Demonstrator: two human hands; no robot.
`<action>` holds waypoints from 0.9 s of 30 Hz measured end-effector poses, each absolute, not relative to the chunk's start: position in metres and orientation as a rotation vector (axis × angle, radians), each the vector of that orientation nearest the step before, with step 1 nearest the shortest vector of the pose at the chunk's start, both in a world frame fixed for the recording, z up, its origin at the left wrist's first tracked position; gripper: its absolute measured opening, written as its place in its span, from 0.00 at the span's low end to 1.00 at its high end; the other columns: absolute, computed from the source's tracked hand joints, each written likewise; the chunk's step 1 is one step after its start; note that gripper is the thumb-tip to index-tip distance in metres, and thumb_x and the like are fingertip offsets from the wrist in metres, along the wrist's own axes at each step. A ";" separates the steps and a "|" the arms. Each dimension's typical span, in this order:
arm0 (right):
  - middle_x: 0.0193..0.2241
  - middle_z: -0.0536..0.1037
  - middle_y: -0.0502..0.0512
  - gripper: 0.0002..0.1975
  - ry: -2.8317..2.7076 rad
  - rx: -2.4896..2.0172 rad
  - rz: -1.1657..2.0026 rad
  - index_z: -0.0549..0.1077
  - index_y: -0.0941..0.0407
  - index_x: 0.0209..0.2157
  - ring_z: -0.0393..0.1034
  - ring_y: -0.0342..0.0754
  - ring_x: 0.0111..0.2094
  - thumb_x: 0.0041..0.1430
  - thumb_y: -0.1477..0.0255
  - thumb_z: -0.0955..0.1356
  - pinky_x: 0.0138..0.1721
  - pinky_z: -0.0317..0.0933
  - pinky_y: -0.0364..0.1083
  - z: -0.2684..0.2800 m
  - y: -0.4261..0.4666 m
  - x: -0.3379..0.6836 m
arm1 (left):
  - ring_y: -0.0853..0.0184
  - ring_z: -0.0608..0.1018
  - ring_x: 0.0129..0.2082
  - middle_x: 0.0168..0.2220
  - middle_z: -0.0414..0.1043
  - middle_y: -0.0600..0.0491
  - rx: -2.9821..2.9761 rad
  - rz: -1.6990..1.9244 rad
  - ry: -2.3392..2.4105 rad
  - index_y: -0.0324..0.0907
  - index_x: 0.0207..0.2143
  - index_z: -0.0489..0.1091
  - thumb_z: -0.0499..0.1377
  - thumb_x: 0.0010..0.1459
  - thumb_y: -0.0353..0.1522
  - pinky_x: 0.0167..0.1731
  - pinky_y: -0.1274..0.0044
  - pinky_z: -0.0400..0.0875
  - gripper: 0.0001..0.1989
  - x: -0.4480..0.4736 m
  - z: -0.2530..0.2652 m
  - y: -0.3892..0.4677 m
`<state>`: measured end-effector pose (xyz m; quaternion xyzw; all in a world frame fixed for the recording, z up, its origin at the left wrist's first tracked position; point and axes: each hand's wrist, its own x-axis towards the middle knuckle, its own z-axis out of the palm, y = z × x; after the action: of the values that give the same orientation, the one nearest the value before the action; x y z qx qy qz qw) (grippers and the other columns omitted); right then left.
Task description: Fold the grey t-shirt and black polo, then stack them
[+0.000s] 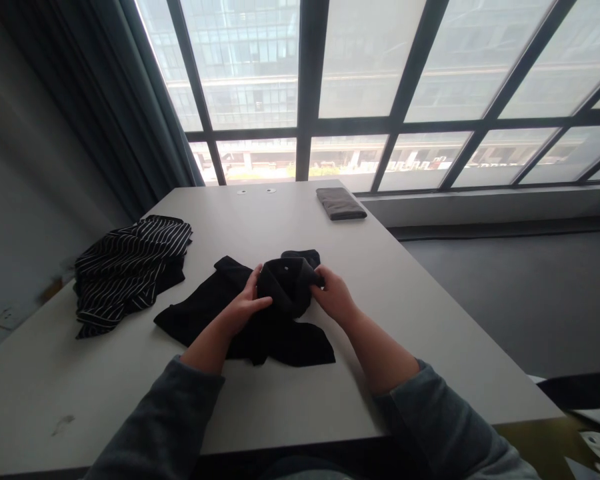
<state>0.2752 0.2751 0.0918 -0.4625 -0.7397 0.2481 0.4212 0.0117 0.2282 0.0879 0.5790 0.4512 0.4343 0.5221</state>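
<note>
A black collared shirt [205, 300] lies spread on the white table, its collar standing up with a small pale label inside. At the collar's left side, my left hand [243, 303] rests against the cloth, thumb and fingers stretched apart. My right hand [334, 293] pinches the black fabric at the collar's right edge between thumb and fingers. One sleeve points toward me at the lower right. Another dark fold shows behind the collar.
To the left, a black-and-white striped garment [135, 263] lies loosely heaped on the table [250, 413]. A folded grey-brown cloth [340, 203] sits near the far right edge. Windows stand beyond the table, with a dark curtain [105, 87] at left.
</note>
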 end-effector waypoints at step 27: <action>0.31 0.77 0.57 0.25 -1.964 -1.281 -0.698 0.69 0.57 0.47 0.74 0.53 0.30 0.76 0.49 0.58 0.31 0.55 0.47 0.340 0.243 0.340 | 0.76 0.77 0.31 0.33 0.61 0.59 2.010 1.536 1.500 0.39 0.50 0.65 0.45 0.71 0.29 0.39 0.77 0.66 0.12 -0.011 0.336 0.230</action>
<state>0.3403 0.2427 0.3402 -0.4922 -0.7549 -0.2681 0.3407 -0.0106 0.2299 0.3359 0.6800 0.5076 0.5196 0.1003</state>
